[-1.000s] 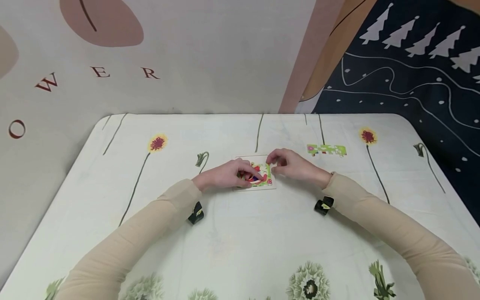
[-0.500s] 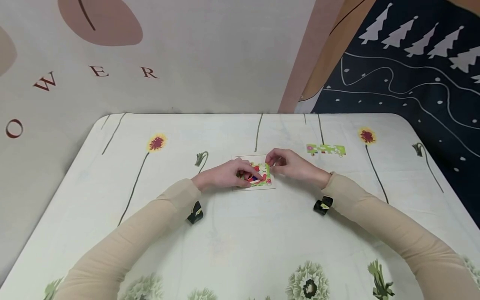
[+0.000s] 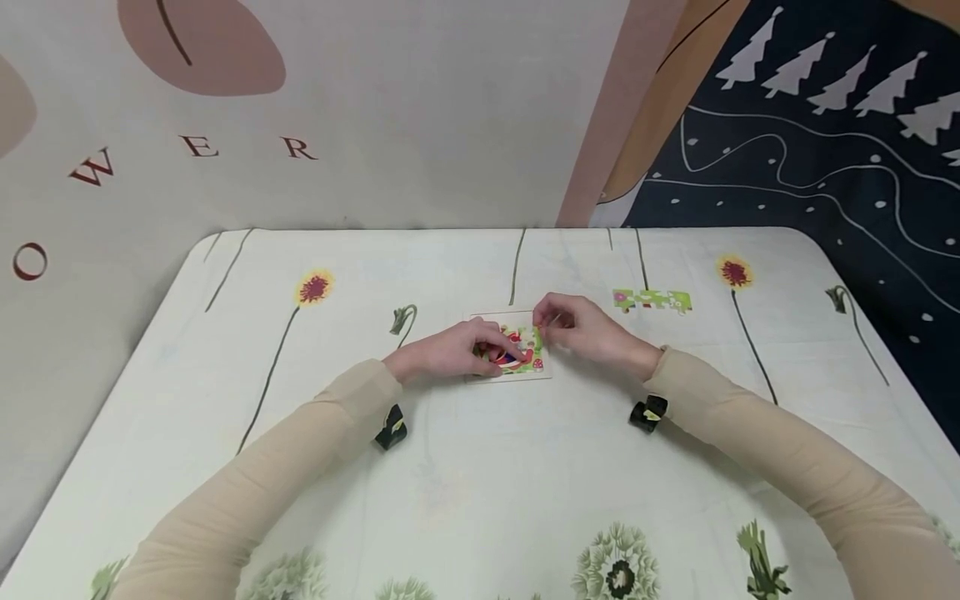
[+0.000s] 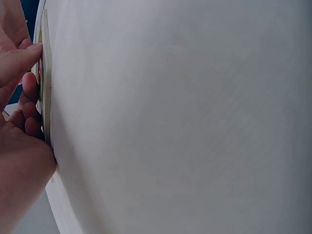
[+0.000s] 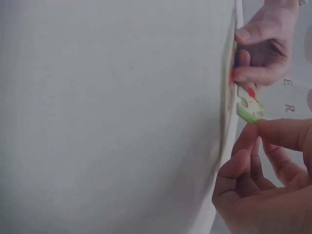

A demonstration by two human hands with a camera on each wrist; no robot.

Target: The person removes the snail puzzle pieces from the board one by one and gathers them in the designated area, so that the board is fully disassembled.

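Observation:
A small jigsaw puzzle [image 3: 513, 367] with a colourful picture lies in a pale, thin-framed board [image 3: 517, 316] on the table. My left hand [image 3: 457, 346] rests over its left part, the index finger stretched across the picture and the thumb near the lower edge. At the upper right corner of the board is my right hand [image 3: 581, 327]. Its thumb and index finger pinch a puzzle piece [image 5: 249, 103], green-edged with a red spot, held tilted above the board in the right wrist view. From the left wrist camera, the board appears edge-on beside the left fingers [image 4: 22, 63].
Joined green puzzle pieces [image 3: 660, 301] lie on the table behind and right of the right hand. A white cloth with printed flowers [image 3: 313, 288] covers the table. Behind its far edge hangs a printed backdrop [image 3: 450, 125]. Each wrist carries a small black camera [image 3: 648, 413].
My right hand has risen very slightly at the board's upper right corner, its thumb and index finger now nearer each other. My left hand has stayed in place on the puzzle.

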